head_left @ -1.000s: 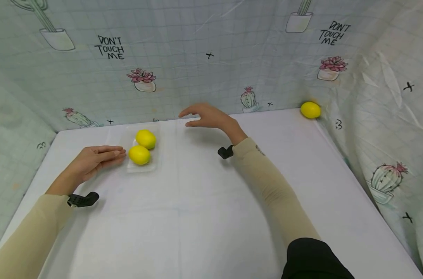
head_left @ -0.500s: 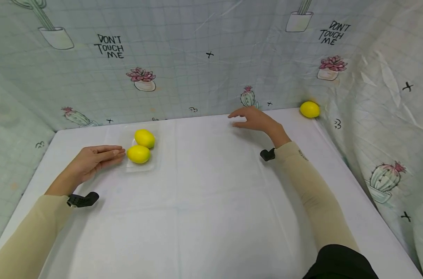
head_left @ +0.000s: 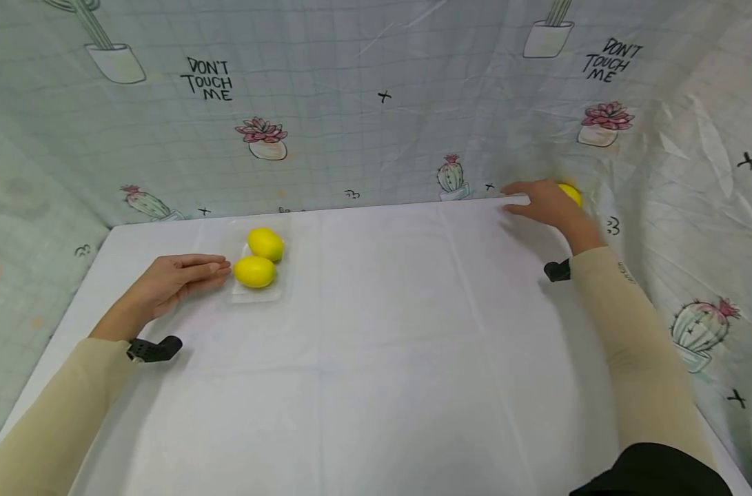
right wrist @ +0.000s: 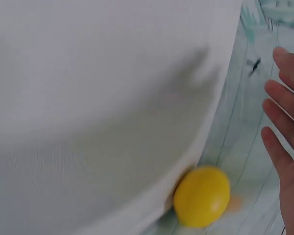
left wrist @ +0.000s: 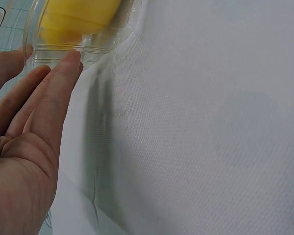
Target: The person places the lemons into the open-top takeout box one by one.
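Observation:
My left hand (head_left: 180, 281) lies at the left side of a clear plastic tray (head_left: 256, 296), its straight fingertips right at the rim. Two lemons (head_left: 254, 271) sit in that tray, one behind the other. Seen from the left wrist, the fingers (left wrist: 56, 103) meet the tray's ridged edge below a lemon (left wrist: 78, 19). At the far right corner, my right hand (head_left: 552, 207) hovers with loosely spread fingers, holding nothing. A third lemon (right wrist: 202, 197) rests by the table's edge there, beside the hand and apart from it; the hand partly hides it in the head view.
A white cloth-covered table (head_left: 376, 344) spreads between the arms. Behind it hangs a curtain (head_left: 332, 103) printed with cacti and lettering, which also closes off both sides. Each wrist wears a black camera mount (head_left: 155, 349).
My right hand has swept rightward across the table's back to the far corner lemon, now partly covering it. The left hand stays at the tray. The head view shifts slightly.

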{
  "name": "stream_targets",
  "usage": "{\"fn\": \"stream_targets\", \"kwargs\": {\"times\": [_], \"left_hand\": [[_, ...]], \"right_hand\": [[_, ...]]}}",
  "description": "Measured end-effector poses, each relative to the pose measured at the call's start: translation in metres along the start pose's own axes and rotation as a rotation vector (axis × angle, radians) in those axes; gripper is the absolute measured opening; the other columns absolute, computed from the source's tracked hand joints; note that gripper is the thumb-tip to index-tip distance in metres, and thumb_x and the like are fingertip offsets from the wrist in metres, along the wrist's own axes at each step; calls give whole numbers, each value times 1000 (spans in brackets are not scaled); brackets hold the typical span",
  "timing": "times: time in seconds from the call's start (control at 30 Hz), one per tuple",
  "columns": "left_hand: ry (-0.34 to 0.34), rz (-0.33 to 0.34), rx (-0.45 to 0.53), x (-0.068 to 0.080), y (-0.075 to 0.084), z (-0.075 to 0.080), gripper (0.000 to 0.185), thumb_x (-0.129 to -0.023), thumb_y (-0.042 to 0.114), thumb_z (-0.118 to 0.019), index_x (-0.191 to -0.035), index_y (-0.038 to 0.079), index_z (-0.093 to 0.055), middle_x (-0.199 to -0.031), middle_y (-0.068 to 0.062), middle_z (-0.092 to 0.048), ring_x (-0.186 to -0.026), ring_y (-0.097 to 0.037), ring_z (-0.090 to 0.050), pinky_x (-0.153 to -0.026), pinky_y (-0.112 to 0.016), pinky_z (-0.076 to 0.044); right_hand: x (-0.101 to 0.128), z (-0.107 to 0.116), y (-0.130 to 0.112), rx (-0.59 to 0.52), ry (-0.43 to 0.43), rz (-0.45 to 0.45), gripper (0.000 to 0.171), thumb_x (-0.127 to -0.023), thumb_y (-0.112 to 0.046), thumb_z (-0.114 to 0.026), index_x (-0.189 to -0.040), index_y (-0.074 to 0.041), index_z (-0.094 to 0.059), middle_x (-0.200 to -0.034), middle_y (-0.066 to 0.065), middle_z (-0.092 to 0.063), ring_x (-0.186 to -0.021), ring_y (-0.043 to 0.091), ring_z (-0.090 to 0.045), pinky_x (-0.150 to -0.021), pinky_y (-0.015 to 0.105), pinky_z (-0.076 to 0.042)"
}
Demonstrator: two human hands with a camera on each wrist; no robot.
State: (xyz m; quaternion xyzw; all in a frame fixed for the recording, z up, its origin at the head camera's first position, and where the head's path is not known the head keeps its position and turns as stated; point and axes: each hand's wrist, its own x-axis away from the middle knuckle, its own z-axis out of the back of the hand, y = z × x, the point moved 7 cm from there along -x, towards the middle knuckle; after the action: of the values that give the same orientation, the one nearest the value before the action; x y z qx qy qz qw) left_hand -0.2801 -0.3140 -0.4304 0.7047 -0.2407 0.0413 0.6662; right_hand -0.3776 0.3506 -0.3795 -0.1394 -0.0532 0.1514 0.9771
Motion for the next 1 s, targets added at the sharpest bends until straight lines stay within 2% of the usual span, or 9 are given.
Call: {"fn": "stream_targets", "kwargs": {"times": [0.17,0.23,0.33,0.43,0.57,0.7,0.83,1.0], "left_hand": [[-1,8,15,-1,-1,0,58,-97,10,-70,-147,-7,-46,-121,-3,-74,-113,-18,-70,-97,-34,-56],[-2,6,17,-1,-2,0,58,-97,9,-69,-147,-8,-45,-121,-3,-74,-113,-18,-70,-97,-34,-56],[-5,3,12,-1,-1,-1,60,-97,9,-69,-148,-9,-43,-121,-3,-74,-113,-17,-70,-98,-35,-56],[-4,2,5,-1,0,-2,61,-97,10,-69,-148,-10,-41,-121,-4,-73,-114,-17,-70,-99,-35,-55],[3,-3,14,-1,0,-2,57,-97,9,-70,-146,-9,-47,-122,-7,-73,-115,-19,-69,-100,-37,-54],[18,4,9,0,1,0,53,-96,9,-71,-143,-6,-52,-122,-8,-73,-115,-19,-69,-100,-37,-55],[20,5,11,1,2,3,58,-96,9,-71,-146,-8,-48,-122,-8,-73,-114,-18,-70,-99,-37,-55],[46,11,-30,-1,2,3,59,-95,13,-72,-146,-6,-49,-123,-5,-73,-115,-18,-69,-100,-37,-55]], "right_hand": [[17,21,33,-46,38,-128,57,-103,-36,-62,-146,-1,-51,-147,29,-48,-132,48,-42,-112,67,-34],[22,25,44,-81,42,-177,59,-103,-37,-60,-149,-2,-48,-146,30,-46,-127,47,-41,-111,66,-34],[27,27,61,-77,43,-214,61,-103,-40,-58,-151,-4,-45,-142,32,-47,-118,47,-40,-105,66,-36],[32,26,76,-88,52,-227,60,-103,-39,-59,-151,-4,-45,-136,32,-48,-116,48,-40,-103,67,-37],[39,23,89,-116,60,-248,60,-104,-40,-58,-150,-4,-45,-134,31,-47,-116,48,-39,-103,68,-37],[40,22,90,-131,82,-234,60,-104,-40,-58,-148,-1,-45,-132,31,-48,-114,47,-40,-101,66,-36],[40,21,92,-127,86,-222,60,-104,-37,-60,-148,0,-44,-133,31,-48,-113,47,-41,-101,66,-36],[41,22,93,-119,82,-214,62,-101,-26,-66,-148,6,-41,-137,35,-41,-118,51,-40,-103,70,-38]]}}
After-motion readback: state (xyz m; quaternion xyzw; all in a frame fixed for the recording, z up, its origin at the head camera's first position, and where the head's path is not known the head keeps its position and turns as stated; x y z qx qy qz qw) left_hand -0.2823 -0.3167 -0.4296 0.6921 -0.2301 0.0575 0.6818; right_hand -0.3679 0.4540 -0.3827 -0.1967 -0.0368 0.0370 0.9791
